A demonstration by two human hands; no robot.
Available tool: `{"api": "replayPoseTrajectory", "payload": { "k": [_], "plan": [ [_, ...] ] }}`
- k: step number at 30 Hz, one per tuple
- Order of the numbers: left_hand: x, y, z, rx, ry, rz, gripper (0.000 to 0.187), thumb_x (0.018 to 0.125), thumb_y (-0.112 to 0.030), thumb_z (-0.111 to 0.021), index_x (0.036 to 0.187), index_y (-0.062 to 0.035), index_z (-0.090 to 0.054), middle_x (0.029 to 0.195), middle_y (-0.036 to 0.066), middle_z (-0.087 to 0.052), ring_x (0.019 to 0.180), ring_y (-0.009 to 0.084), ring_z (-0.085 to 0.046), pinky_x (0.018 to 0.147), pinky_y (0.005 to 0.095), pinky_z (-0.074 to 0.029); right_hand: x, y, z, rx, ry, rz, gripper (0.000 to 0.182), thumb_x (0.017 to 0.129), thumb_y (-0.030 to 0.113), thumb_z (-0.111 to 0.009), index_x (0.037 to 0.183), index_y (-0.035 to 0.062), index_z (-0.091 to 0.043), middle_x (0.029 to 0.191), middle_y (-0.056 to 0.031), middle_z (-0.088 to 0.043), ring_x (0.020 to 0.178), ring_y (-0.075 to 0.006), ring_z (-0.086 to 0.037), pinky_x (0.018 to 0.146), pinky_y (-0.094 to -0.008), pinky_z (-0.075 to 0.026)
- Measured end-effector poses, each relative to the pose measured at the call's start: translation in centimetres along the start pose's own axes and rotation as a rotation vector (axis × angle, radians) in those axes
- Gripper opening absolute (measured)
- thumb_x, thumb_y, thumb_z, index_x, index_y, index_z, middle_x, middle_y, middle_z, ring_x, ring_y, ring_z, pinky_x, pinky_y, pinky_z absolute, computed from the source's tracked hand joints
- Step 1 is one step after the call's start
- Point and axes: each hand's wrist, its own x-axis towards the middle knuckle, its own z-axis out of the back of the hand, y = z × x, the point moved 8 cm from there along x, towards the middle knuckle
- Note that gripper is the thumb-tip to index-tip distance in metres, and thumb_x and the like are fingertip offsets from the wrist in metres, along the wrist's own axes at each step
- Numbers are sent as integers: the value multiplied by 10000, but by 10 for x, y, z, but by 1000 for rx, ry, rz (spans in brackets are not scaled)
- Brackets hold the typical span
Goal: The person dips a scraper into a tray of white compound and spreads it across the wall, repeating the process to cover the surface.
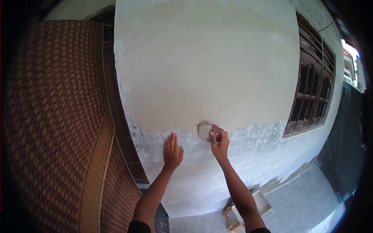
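My right hand [220, 145] grips a reddish scraper [215, 132] smeared with whitish paste, held against the wall [210, 70]. It touches the line where the smooth cream coat above meets the patchy blue-white surface below. To its left, my left hand [172, 151] lies flat on the wall with its fingers pointing up, holding nothing.
A woven brown screen [58, 108] stands at the left beside a dark door frame. A brown wooden window [312, 83] is at the right. Below, a paste-stained tray [263, 202] and a box [233, 218] are on the grey floor. A dark panel [344, 139] leans at far right.
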Motion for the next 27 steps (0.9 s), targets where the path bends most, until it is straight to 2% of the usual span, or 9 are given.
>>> {"api": "replayPoseTrajectory", "payload": {
  "k": [6,8,11,17,19,21,23,26,27],
  "plan": [
    [-9,12,-17,213,-109,-73,507,938,-277,-458,1358,5,-490,1442,133,-451,1374,268,-364,1131,473,-240,8,-10,-19,-114,60,40,274,896,208,-687,976,-24,-567,844,-151,-583,722,-226,-595,638,-310,-470],
    [-12,12,-22,262,-133,-107,526,936,-278,-452,1365,24,-468,1447,152,-435,1373,294,-359,1131,496,-224,14,-24,5,-37,-157,10,272,912,209,-670,1023,-18,-569,872,-127,-606,756,-186,-602,653,-291,-482],
    [-14,12,-27,314,-153,-138,541,939,-286,-433,1368,43,-453,1447,170,-429,1369,319,-359,1132,521,-207,12,-52,27,345,-266,-299,265,938,208,-637,1073,-5,-556,902,-46,-611,776,-112,-573,677,-261,-491],
    [-12,12,-27,315,-139,-125,534,943,-296,-423,1355,40,-474,1438,170,-442,1364,319,-366,1133,525,-203,-3,8,-31,-77,58,130,255,925,178,-641,1041,-21,-533,862,-132,-550,736,-164,-548,606,-296,-435],
    [-17,13,-26,315,-127,-124,533,943,-298,-424,1352,39,-478,1437,171,-445,1365,319,-365,1133,526,-203,5,-8,-22,-129,-90,158,255,928,188,-636,1036,-18,-534,850,-128,-552,708,-160,-531,585,-319,-420],
    [-15,13,-26,337,-153,-140,532,943,-300,-424,1350,39,-481,1434,171,-446,1364,320,-365,1134,528,-202,16,-46,3,172,-241,-119,240,958,215,-602,1050,-1,-552,836,-46,-573,717,-119,-526,623,-264,-440],
    [-14,13,-25,339,-158,-137,530,946,-298,-420,1351,40,-478,1433,171,-448,1365,321,-364,1134,529,-201,14,-66,32,326,-296,-349,342,952,258,-598,1128,-31,-553,946,-163,-599,821,-227,-596,734,-338,-480],
    [-16,12,-26,336,-166,-137,526,951,-293,-411,1354,40,-475,1431,171,-449,1365,321,-363,1134,530,-199,0,-41,1,203,-110,-158,320,961,238,-587,1136,-27,-550,935,-153,-596,810,-209,-609,723,-304,-494],
    [-16,12,-26,335,-169,-140,523,954,-291,-406,1354,40,-473,1431,172,-449,1365,320,-363,1134,532,-199,-5,-10,-15,211,1,-146,279,943,203,-602,1100,-22,-553,934,-179,-579,847,-282,-595,745,-373,-467]
  ]
}}
